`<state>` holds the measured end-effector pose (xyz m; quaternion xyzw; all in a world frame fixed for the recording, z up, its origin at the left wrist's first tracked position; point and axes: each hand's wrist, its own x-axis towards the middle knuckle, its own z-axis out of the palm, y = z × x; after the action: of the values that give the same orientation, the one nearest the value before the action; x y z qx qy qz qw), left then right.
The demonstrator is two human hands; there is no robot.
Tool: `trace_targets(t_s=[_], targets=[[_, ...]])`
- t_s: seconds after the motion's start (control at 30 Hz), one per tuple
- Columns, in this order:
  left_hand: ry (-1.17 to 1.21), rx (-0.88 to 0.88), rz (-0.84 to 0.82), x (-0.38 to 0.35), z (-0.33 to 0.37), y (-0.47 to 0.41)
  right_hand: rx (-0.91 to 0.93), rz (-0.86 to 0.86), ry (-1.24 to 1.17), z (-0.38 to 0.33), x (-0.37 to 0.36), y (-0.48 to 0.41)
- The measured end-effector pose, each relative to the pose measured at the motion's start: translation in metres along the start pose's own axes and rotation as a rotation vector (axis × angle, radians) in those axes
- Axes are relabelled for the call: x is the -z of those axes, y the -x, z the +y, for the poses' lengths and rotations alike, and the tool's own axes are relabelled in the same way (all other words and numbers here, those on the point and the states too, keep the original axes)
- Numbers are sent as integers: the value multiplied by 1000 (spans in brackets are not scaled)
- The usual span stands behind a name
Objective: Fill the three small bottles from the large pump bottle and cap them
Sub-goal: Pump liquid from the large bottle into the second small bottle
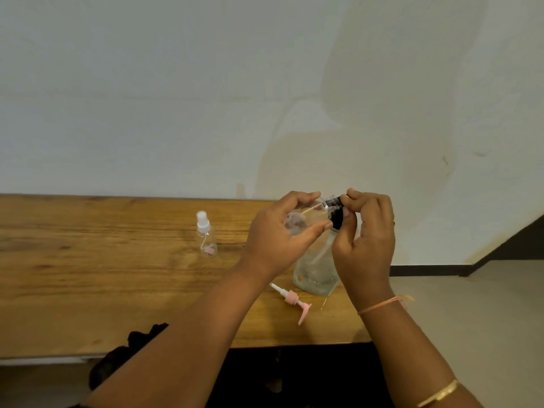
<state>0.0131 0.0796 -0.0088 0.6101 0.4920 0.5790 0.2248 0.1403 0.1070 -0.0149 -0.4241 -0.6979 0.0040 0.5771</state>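
Above the surface, the small bottle lies sideways in my left grip, fingers curled round it, neck pointing right toward my right grip, which pinches its black cap over the large bottle.

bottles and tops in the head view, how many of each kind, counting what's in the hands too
small bottles: 2 (white-topped bottle, held bottle)
large bottle: 1
tops: 3 (white spray top, black cap, loose pink pump)
total: 6
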Motion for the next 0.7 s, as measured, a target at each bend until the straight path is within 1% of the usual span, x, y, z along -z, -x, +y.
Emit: trace_targets(t_s=[0.3,0.57,0.7], targets=[[-36,-64,37,0,7,3,-25,38,-36,-13,4,-2],[-29,-24,32,-3,-1,2,-10,-6,-21,2,0,-1],[-42,-51,46,-4,-1,3,-26,12,-63,-2,-1,0]])
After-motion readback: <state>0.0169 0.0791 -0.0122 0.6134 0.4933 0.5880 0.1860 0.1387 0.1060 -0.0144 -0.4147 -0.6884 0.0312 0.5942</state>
